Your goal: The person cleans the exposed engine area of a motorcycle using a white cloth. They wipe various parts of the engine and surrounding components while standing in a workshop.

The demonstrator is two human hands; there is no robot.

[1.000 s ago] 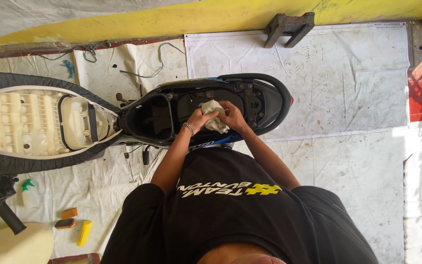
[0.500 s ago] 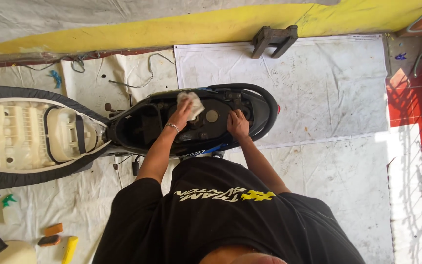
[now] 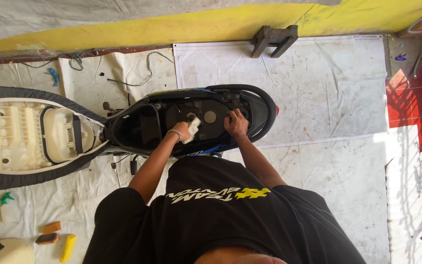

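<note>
Two hands work inside the open scooter compartment: my left hand closes its grip on a white rag, pressed against the black floor, while my right hand braces, fingers spread, near the rear rim.

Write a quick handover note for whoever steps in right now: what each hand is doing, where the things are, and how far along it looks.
Left hand grips a white rag, pressed inside the open under-seat compartment of the scooter.
Right hand is empty, resting flat on the rear part of that compartment.
Seat is flipped open to the left, underside up.
Small yellow and orange items lie on the floor sheet, lower left.
How much is already wiped cannot be told; the rag is at the middle, the rest looks untouched.
</note>
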